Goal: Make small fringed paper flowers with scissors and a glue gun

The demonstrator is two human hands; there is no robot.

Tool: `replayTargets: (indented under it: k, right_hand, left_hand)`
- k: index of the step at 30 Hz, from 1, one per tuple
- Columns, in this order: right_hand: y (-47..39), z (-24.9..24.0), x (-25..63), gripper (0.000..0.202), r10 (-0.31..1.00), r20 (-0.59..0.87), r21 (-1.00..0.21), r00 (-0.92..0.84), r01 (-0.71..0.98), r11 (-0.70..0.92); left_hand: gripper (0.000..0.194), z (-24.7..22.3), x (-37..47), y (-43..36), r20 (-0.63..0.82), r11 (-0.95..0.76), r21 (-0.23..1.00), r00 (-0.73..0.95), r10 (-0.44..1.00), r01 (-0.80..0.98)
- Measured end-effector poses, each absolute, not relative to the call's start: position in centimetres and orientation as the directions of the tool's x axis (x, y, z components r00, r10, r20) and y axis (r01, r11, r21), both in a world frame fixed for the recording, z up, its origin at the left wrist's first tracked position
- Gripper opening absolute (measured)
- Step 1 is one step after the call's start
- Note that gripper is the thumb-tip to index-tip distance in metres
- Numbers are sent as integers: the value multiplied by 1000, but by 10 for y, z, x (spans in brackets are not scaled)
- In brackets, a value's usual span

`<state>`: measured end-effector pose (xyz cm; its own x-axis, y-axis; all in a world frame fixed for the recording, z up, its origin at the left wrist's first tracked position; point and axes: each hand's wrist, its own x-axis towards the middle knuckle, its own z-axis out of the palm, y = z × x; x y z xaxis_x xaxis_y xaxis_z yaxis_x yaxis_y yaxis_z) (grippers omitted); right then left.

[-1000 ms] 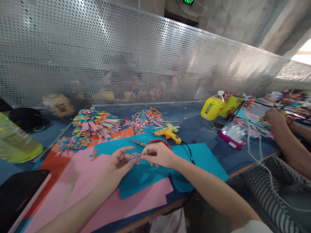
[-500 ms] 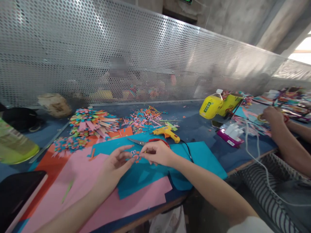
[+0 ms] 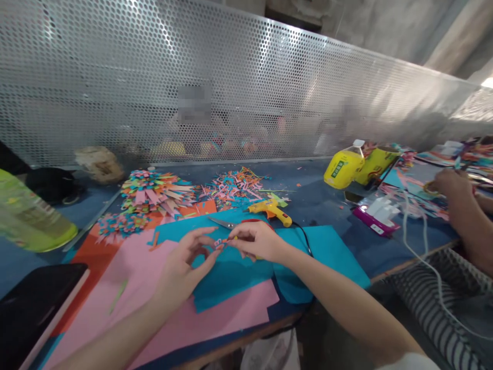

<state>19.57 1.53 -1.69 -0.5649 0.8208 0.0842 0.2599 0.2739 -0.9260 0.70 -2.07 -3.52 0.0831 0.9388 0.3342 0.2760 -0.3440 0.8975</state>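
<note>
Over the blue paper (image 3: 227, 282), my left hand (image 3: 192, 259) pinches a small curled paper piece (image 3: 219, 243) in pink, orange and blue between thumb and fingertips. My right hand (image 3: 258, 240) meets it from the right, its fingers pressed together on the same piece; a bit of yellow shows beneath them. Scissors (image 3: 221, 222) with red handles lie just behind the hands, the handles partly hidden by my right hand. Behind the scissors rests a yellow glue gun (image 3: 271, 209). Pink paper (image 3: 150, 308) extends under my left forearm.
Fringed paper bundles (image 3: 154, 192) and paper scraps (image 3: 234, 185) lie at the back. A green bottle (image 3: 34, 216) and a black phone-like object (image 3: 42, 308) are at left. Rightward are a yellow bottle (image 3: 343, 167), a purple power strip (image 3: 375, 221) and another person's hand (image 3: 454, 185).
The paper piece between my fingers has turned and now shows narrower. My hands have stayed close together. The whole view has shifted slightly, so the table items appear farther right.
</note>
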Motion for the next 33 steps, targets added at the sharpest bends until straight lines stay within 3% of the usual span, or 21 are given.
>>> replayTargets:
  k: [3, 5, 8, 10, 13, 16, 23, 28, 31, 33]
  right_hand:
    - [21, -14, 202, 20, 861, 161, -843, -482, 387, 374]
    - [25, -14, 207, 17, 883, 251, -732, -396, 520, 441]
    - [31, -16, 213, 15, 884, 339, -620, -322, 630, 468]
    - [35, -19, 214, 15, 880, 355, -596, -317, 648, 474]
    - [38, -25, 214, 15, 869, 362, -586, -337, 644, 493]
    - [40, -27, 213, 15, 853, 381, -589, -356, 618, 521]
    - [35, -26, 208, 18, 778, 363, -517, -513, 584, 626]
    - [30, -27, 202, 24, 672, 323, -409, -667, 542, 734]
    - [29, -28, 199, 28, 609, 313, -375, -729, 494, 784]
    - [29, -28, 198, 28, 587, 307, -363, -749, 478, 800]
  left_hand:
    - [29, -30, -1, -18, 467, -416, 733, 46, 883, 538]
    - [24, -28, -7, -16, 526, -463, 568, 132, 840, 680]
    - [26, -29, -11, -13, 562, -618, 363, 365, 742, 698]
    - [28, -33, -10, -12, 546, -706, 296, 493, 677, 643]
    - [36, -39, -8, -11, 463, -746, 286, 595, 657, 601]
    - [41, -40, -8, -12, 395, -705, 313, 588, 706, 636]
    - [39, -22, -17, -13, 380, -524, 368, 391, 839, 768]
    - [38, 0, -39, 3, 424, -273, 392, 91, 901, 878]
    - [36, 15, -58, 14, 318, -141, 447, -9, 948, 883]
    - [38, 18, -68, 16, 215, -91, 401, 3, 977, 911]
